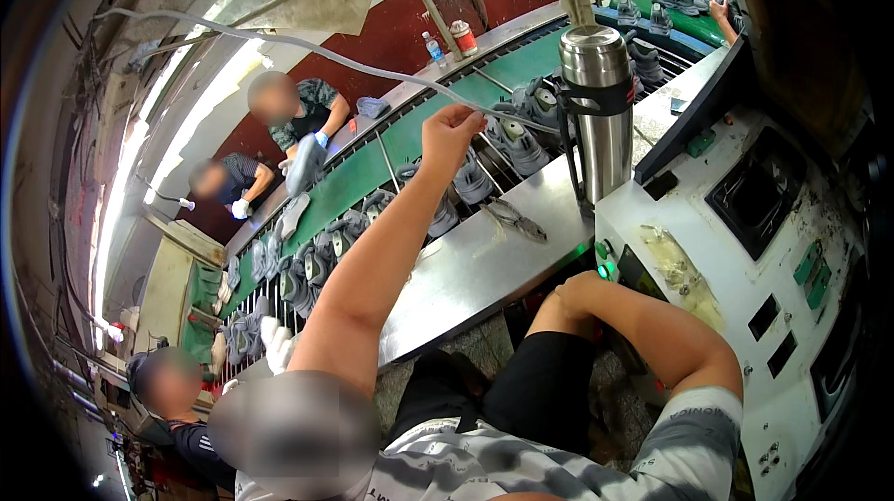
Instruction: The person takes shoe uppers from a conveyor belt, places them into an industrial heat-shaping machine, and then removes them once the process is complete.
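Note:
My left arm reaches out over the steel ledge (452, 291) toward the conveyor. My left hand (450, 140) is closed, fingertips pinched together beside a thin grey cable (358, 65); whether anything is between them is too small to make out. Grey shoes (473, 182) stand in a row on the conveyor just past that hand. My right arm is bent, and my right hand (579, 294) rests on my knee with its fingers mostly hidden. On the ledge between my hands lies a metal hand tool like pliers (514, 220). A steel thermos (603, 152) stands upright to its right.
A white machine panel (694, 222) with green buttons rises at my right. Across the green belt (349, 182), two people work, one holding a grey shoe (305, 166). Someone at my left wears a white glove (277, 345). A bottle (433, 47) and a red can (463, 36) stand behind.

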Demonstrator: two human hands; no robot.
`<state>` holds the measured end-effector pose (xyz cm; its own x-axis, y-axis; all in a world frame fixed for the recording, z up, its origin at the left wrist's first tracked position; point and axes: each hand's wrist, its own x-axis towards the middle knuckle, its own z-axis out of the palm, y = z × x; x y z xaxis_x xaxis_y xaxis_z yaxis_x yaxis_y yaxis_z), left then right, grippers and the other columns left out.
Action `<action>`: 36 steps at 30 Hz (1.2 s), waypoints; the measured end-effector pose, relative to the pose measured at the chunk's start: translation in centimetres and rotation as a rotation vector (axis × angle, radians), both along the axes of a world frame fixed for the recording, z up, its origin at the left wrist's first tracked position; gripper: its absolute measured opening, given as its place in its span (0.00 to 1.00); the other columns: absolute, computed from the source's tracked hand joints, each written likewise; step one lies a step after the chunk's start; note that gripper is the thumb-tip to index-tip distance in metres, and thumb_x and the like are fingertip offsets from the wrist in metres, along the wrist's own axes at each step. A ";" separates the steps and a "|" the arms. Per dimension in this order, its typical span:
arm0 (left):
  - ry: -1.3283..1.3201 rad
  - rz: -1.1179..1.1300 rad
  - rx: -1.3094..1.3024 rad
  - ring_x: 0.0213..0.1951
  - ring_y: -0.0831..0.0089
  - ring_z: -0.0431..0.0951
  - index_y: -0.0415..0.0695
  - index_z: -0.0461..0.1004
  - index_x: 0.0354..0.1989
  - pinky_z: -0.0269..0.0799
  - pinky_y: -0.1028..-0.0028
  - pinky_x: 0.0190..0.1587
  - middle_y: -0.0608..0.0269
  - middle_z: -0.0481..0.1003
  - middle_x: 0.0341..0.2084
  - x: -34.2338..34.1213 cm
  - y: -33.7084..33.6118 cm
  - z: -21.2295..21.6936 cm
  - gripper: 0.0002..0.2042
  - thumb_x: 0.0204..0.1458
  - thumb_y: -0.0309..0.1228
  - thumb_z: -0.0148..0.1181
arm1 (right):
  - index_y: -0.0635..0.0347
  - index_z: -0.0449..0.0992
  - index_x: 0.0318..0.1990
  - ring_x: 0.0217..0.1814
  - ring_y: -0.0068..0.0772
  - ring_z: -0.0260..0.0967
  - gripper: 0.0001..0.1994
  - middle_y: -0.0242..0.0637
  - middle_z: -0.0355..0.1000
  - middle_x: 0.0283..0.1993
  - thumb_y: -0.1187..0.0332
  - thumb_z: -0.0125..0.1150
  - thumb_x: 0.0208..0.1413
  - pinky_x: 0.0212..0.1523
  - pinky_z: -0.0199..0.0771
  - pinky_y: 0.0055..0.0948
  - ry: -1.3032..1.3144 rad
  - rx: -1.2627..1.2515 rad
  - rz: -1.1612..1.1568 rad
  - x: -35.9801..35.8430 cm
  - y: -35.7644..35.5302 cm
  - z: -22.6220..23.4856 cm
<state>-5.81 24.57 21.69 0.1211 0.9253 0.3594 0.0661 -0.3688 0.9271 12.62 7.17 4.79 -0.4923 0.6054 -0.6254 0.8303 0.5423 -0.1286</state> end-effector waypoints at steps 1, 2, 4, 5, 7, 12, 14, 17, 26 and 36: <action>-0.004 0.007 -0.011 0.34 0.72 0.79 0.30 0.75 0.37 0.78 0.76 0.41 0.57 0.78 0.32 0.1 -0.1 0.1 0.06 0.54 0.22 0.57 | 0.57 0.77 0.47 0.52 0.44 0.72 0.17 0.46 0.74 0.49 0.59 0.46 0.61 0.54 0.69 0.42 0.002 -0.007 0.001 0.0 -0.1 0.0; -0.008 0.015 -0.021 0.34 0.72 0.79 0.30 0.75 0.37 0.78 0.76 0.41 0.57 0.78 0.32 0.2 -0.3 0.3 0.06 0.54 0.22 0.57 | 0.57 0.77 0.47 0.52 0.44 0.72 0.17 0.46 0.74 0.49 0.59 0.46 0.61 0.54 0.69 0.42 0.006 -0.010 0.000 -0.1 -0.1 0.0; -0.013 0.032 -0.035 0.34 0.72 0.79 0.30 0.75 0.36 0.78 0.76 0.40 0.57 0.78 0.32 0.3 -0.3 0.4 0.06 0.53 0.21 0.58 | 0.57 0.77 0.47 0.52 0.44 0.72 0.17 0.46 0.74 0.49 0.59 0.46 0.61 0.54 0.68 0.42 0.011 -0.009 -0.001 0.0 -0.1 -0.2; -0.013 0.041 -0.039 0.33 0.72 0.79 0.31 0.76 0.36 0.78 0.76 0.40 0.56 0.78 0.31 0.3 -0.3 0.4 0.06 0.53 0.21 0.58 | 0.57 0.77 0.47 0.52 0.44 0.72 0.17 0.46 0.74 0.49 0.59 0.46 0.61 0.54 0.68 0.41 0.013 -0.007 -0.005 0.0 -0.2 -0.2; -0.024 0.070 -0.054 0.32 0.72 0.79 0.30 0.76 0.34 0.78 0.76 0.38 0.56 0.77 0.30 0.5 -0.4 0.5 0.06 0.52 0.22 0.58 | 0.57 0.77 0.47 0.52 0.43 0.72 0.17 0.46 0.74 0.49 0.59 0.46 0.61 0.54 0.68 0.41 0.014 0.002 -0.010 0.1 -0.2 -0.3; -0.039 0.171 -0.105 0.28 0.72 0.79 0.30 0.75 0.28 0.78 0.77 0.35 0.56 0.77 0.26 1.4 -1.1 1.4 0.06 0.49 0.22 0.59 | 0.57 0.77 0.46 0.52 0.43 0.72 0.17 0.46 0.75 0.49 0.59 0.45 0.62 0.55 0.68 0.41 0.026 0.017 -0.026 0.3 0.0 -0.6; -0.019 0.193 -0.115 0.27 0.72 0.79 0.30 0.75 0.27 0.78 0.77 0.34 0.56 0.77 0.26 1.6 -1.2 1.7 0.05 0.48 0.22 0.59 | 0.57 0.77 0.46 0.52 0.43 0.72 0.17 0.46 0.75 0.49 0.59 0.45 0.62 0.55 0.68 0.41 0.030 0.019 -0.032 0.4 0.0 -0.7; -0.020 0.193 -0.125 0.27 0.71 0.79 0.30 0.75 0.27 0.78 0.77 0.34 0.55 0.77 0.26 1.5 -1.2 1.6 0.05 0.48 0.22 0.59 | 0.57 0.78 0.46 0.52 0.43 0.72 0.17 0.46 0.75 0.49 0.59 0.44 0.62 0.55 0.68 0.41 0.035 0.026 -0.037 0.4 0.1 -1.0; -0.174 0.026 -0.111 0.30 0.69 0.80 0.28 0.75 0.34 0.80 0.75 0.38 0.53 0.78 0.30 0.7 -0.7 0.3 0.07 0.51 0.21 0.56 | 0.56 0.78 0.45 0.52 0.42 0.72 0.17 0.46 0.75 0.48 0.59 0.43 0.62 0.55 0.68 0.41 0.044 0.033 -0.056 0.3 0.3 -1.5; -0.163 -0.019 -0.119 0.33 0.69 0.80 0.28 0.76 0.38 0.79 0.74 0.40 0.52 0.79 0.33 0.5 -1.3 0.4 0.08 0.54 0.21 0.55 | 0.56 0.79 0.44 0.53 0.41 0.72 0.18 0.46 0.75 0.48 0.59 0.42 0.62 0.55 0.67 0.40 0.042 0.040 -0.053 0.2 0.5 -2.2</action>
